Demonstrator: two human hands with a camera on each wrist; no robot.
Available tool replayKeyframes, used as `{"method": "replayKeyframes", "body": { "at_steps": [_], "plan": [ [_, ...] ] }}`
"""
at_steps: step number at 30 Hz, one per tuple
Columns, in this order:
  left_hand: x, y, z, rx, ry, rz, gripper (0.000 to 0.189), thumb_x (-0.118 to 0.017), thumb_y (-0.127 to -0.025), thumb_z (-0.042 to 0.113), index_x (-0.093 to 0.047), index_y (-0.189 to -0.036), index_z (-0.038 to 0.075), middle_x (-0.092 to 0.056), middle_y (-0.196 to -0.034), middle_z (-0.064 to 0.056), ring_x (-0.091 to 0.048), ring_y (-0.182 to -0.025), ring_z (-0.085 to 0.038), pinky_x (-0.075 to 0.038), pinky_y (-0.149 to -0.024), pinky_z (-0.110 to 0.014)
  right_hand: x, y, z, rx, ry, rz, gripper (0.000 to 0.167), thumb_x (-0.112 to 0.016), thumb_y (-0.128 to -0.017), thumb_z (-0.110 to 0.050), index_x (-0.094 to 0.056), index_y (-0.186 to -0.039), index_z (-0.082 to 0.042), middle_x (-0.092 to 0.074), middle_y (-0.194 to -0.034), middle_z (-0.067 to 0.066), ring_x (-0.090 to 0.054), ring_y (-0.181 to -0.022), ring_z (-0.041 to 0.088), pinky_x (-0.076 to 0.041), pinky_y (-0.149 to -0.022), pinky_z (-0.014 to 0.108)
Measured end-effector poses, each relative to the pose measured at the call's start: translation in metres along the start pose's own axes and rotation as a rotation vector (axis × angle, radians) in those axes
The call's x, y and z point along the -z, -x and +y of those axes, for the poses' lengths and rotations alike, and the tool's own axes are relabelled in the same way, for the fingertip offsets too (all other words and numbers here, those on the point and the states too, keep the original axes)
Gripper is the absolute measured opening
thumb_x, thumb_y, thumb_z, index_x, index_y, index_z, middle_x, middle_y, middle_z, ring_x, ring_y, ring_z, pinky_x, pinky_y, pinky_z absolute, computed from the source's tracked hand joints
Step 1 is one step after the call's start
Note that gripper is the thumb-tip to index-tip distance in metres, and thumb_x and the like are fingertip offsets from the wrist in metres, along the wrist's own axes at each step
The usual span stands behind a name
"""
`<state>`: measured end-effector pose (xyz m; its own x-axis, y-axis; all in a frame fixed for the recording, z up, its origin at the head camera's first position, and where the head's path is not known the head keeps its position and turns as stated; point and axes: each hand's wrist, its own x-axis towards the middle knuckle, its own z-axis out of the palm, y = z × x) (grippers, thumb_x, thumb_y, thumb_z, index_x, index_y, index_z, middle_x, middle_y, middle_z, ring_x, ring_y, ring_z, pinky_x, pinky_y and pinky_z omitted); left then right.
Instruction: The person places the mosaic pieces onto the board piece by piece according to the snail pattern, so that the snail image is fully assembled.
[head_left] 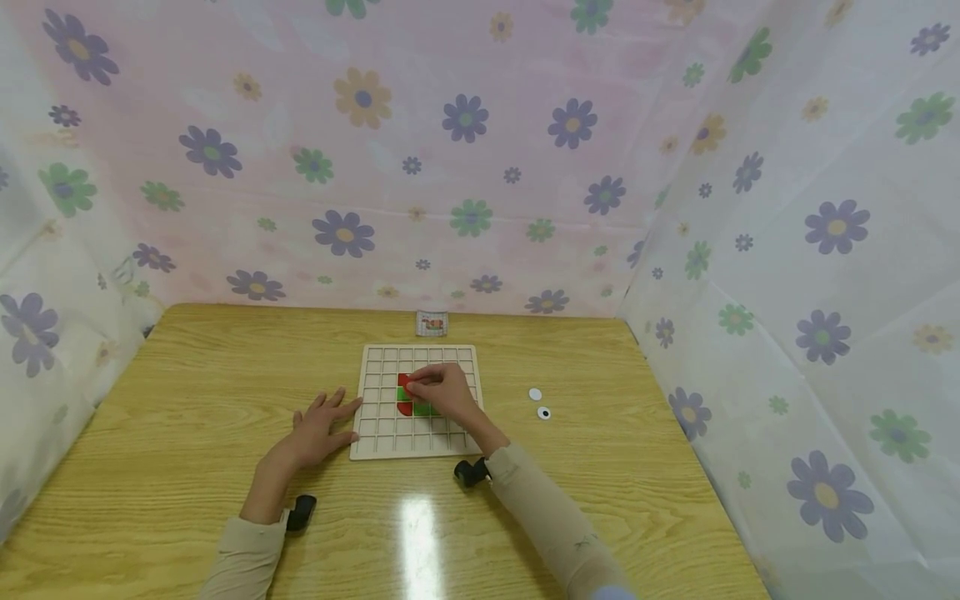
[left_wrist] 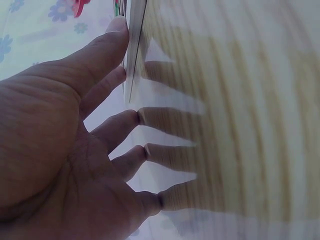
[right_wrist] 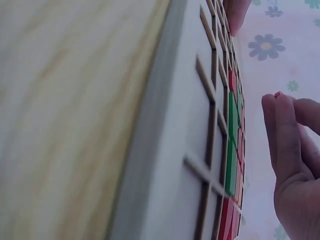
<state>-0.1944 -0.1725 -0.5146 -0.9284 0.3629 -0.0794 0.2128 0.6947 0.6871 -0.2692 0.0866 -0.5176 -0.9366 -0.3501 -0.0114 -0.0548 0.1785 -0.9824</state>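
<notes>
My right hand [head_left: 447, 393] pinches a small red piece [right_wrist: 278, 94] between thumb and fingertips, above the gridded wooden board [head_left: 378, 447]. The fingers hide most of that piece. Set in the board's cells are green pieces [head_left: 423, 409], a red piece with a rounded edge [head_left: 405, 408] and another red piece [head_left: 403, 379]. At the board's left edge, my left hand [head_left: 315, 435] has its fingers spread, fingertips on the table. Its thumb [left_wrist: 117, 30] lies against the board's side in the left wrist view.
A small picture card [head_left: 432, 323] lies behind the board. To the right of the board are a plain white disc [head_left: 535, 394] and a white disc with a black dot [head_left: 543, 413]. Flowered sheets [head_left: 465, 167] enclose the wooden table [head_left: 585, 500] at the back and sides.
</notes>
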Motion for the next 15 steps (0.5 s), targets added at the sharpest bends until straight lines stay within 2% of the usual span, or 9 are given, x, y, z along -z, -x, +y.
{"method": "replayKeyframes", "body": {
  "at_steps": [3,6,10,15],
  "plan": [
    [0.001,-0.001,0.0,0.004,-0.008,0.0,0.063,-0.071,-0.096,0.022,-0.048,-0.15,0.002,-0.024,-0.159,-0.036,-0.011,-0.144,-0.065,-0.005,-0.099,-0.089,-0.004,-0.007,-0.002,-0.009,-0.021,0.033,0.019,-0.072,-0.095,-0.005,-0.073,-0.109,0.008,-0.074,-0.098,0.022,-0.076,-0.087,0.034,-0.062,-0.077,0.038],
    [0.002,-0.001,0.001,0.007,-0.011,-0.003,0.063,-0.072,-0.096,0.022,-0.048,-0.15,0.002,-0.024,-0.159,-0.036,-0.012,-0.144,-0.065,-0.006,-0.099,-0.089,-0.008,-0.013,-0.004,-0.012,-0.018,0.051,0.022,-0.07,-0.096,-0.002,-0.071,-0.115,0.008,-0.071,-0.099,0.023,-0.074,-0.086,0.041,-0.063,-0.073,0.039],
    [0.002,-0.001,0.001,0.012,-0.011,-0.009,0.062,-0.071,-0.096,0.022,-0.048,-0.151,0.002,-0.024,-0.159,-0.036,-0.012,-0.144,-0.065,-0.006,-0.099,-0.089,-0.012,-0.019,-0.006,0.003,0.048,0.055,0.023,-0.067,-0.098,-0.005,-0.071,-0.118,0.005,-0.071,-0.099,0.022,-0.074,-0.081,0.042,-0.062,-0.067,0.038],
    [0.002,-0.001,0.001,0.011,-0.014,-0.01,0.062,-0.071,-0.096,0.022,-0.048,-0.15,0.001,-0.023,-0.159,-0.037,-0.011,-0.143,-0.066,-0.006,-0.099,-0.089,-0.016,-0.024,-0.01,-0.002,0.152,0.079,0.016,-0.071,-0.096,-0.01,-0.077,-0.106,0.001,-0.075,-0.094,0.016,-0.073,-0.074,0.036,-0.059,-0.06,0.032]
  ]
}}
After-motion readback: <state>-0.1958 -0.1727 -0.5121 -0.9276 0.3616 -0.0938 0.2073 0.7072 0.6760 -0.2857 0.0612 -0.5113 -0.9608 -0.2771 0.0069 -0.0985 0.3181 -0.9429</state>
